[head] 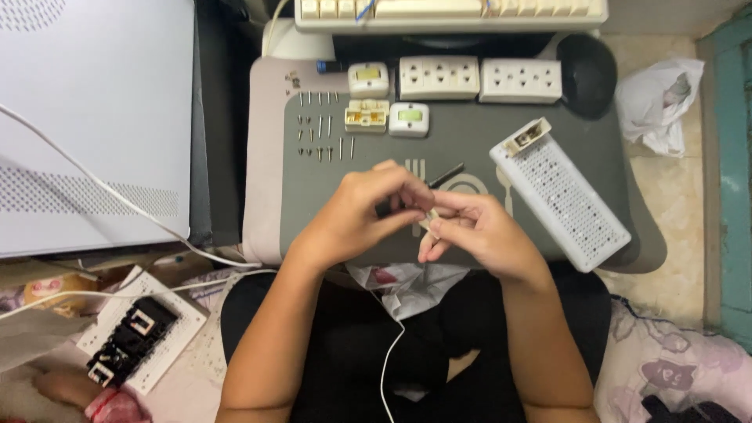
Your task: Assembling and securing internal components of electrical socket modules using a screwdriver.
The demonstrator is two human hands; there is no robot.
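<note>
Clearly, both hands met over the middle of the grey tray (313, 196), which served as a small counter across the person's lap. The left hand (356, 215) was closed in a grip around a dark screwdriver (446, 175), whose shaft pointed up and to the right past the knuckles. The right hand (478, 231) pinched a small cream-coloured part (428, 222) between thumb and fingertips, just where the two hands touched. To do this well, I judged, the part needed holding steady and low over the tray, so that anything dropped would land there, not in the lap. Rows of small screws (319, 125) lay sorted near the tray's upper left, and keeping them in order would help. White socket blocks (439, 77) sat along the far edge, and a perforated white cover (560, 194) lay to the right.
</note>
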